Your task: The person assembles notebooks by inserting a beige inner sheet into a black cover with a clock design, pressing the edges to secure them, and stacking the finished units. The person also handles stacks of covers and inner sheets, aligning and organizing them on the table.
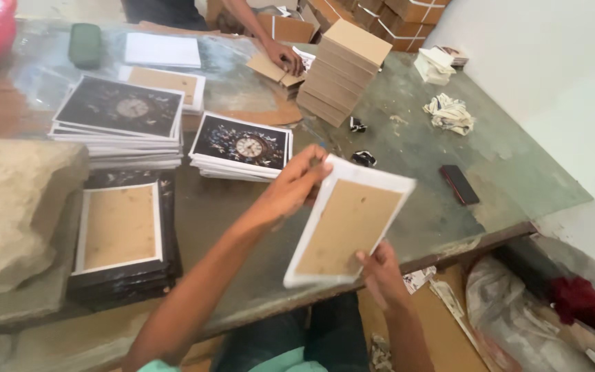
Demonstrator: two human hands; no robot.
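Brown-backed white board (348,224) gripped by both hands, left (290,189) at its top, right (380,275) at its bottom, above the desk (421,220); printed stacks (241,147) finished, plain boards (342,72) remain.

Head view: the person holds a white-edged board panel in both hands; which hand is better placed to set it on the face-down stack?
Probably the left hand. It grips the panel at its top edge, on the side of the face-down stack; the right hand holds the bottom edge, farther off.
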